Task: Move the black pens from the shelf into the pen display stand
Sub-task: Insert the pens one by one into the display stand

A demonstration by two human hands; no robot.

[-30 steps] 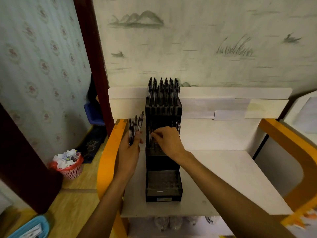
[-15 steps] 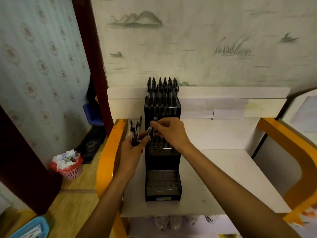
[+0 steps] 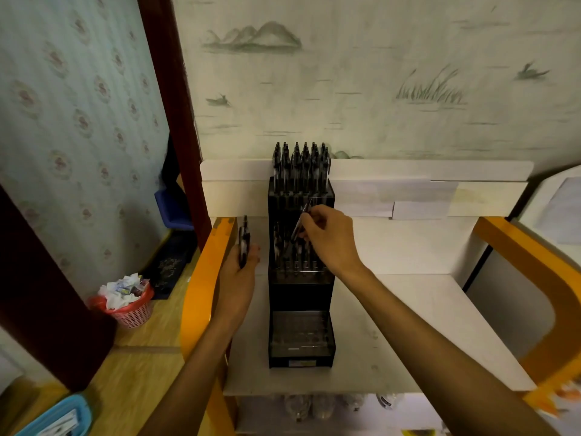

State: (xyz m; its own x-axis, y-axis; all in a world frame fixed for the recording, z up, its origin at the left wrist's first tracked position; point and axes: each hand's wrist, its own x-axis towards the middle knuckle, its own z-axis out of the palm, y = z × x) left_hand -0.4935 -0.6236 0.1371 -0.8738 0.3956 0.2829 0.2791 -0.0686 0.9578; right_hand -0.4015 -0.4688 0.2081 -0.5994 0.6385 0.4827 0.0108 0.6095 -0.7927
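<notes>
A black tiered pen display stand (image 3: pixel 300 297) stands on the white shelf (image 3: pixel 408 325). Its top tier is packed with several upright black pens (image 3: pixel 300 166); its middle tier holds several more (image 3: pixel 295 256); its bottom tier (image 3: pixel 300 336) has bare holes. My right hand (image 3: pixel 330 237) pinches one black pen (image 3: pixel 301 223), tilted, over the middle tier. To the left of the stand, my left hand (image 3: pixel 240 270) grips a small bunch of black pens (image 3: pixel 243 243) that point upward.
Orange side rails (image 3: pixel 201 278) edge the shelf on the left, with another orange rail (image 3: pixel 534 262) on the right. A white back panel (image 3: pixel 408 190) rises behind the stand. On the wooden floor at left sit a pink basket of paper scraps (image 3: pixel 127 302) and a blue tray (image 3: pixel 56 420).
My right hand took a pen from the bunch in my left hand and carried it over the middle tier. My left hand drew away to the left of the stand.
</notes>
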